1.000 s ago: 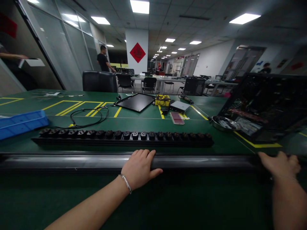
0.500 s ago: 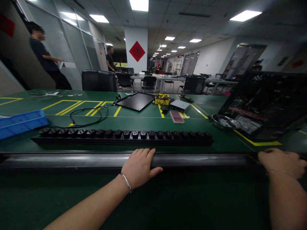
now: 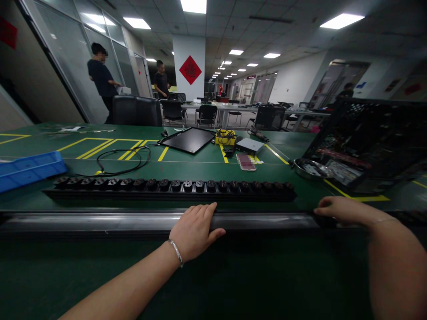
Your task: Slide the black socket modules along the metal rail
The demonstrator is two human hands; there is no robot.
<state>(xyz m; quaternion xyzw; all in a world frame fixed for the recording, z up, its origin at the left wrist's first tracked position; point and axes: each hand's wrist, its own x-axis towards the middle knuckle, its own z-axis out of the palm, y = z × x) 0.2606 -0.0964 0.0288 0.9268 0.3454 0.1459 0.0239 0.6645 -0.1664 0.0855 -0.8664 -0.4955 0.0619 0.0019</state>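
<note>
My left hand (image 3: 193, 229) rests on the long metal rail (image 3: 100, 221) that runs across the near edge of the green table (image 3: 200, 169), fingers lying flat over it and thumb out to the side, holding nothing. My right hand (image 3: 347, 210) lies on the same rail further right, fingers stretched out toward the left. Just beyond the rail lies a long black power strip (image 3: 170, 186) with several sockets. An open black computer case (image 3: 370, 144) stands at the right.
A blue tray (image 3: 30, 169) sits at the left. A black cable (image 3: 123, 162), a black flat panel (image 3: 188, 141), a yellow box (image 3: 226, 138), a silver box (image 3: 250, 146) and a metal bowl (image 3: 312, 170) lie further back. Two people (image 3: 102, 80) stand beyond a black chair (image 3: 136, 111).
My right hand has slid left along the rail. My left hand has stayed put. A person at the far left has walked right, toward the black chair.
</note>
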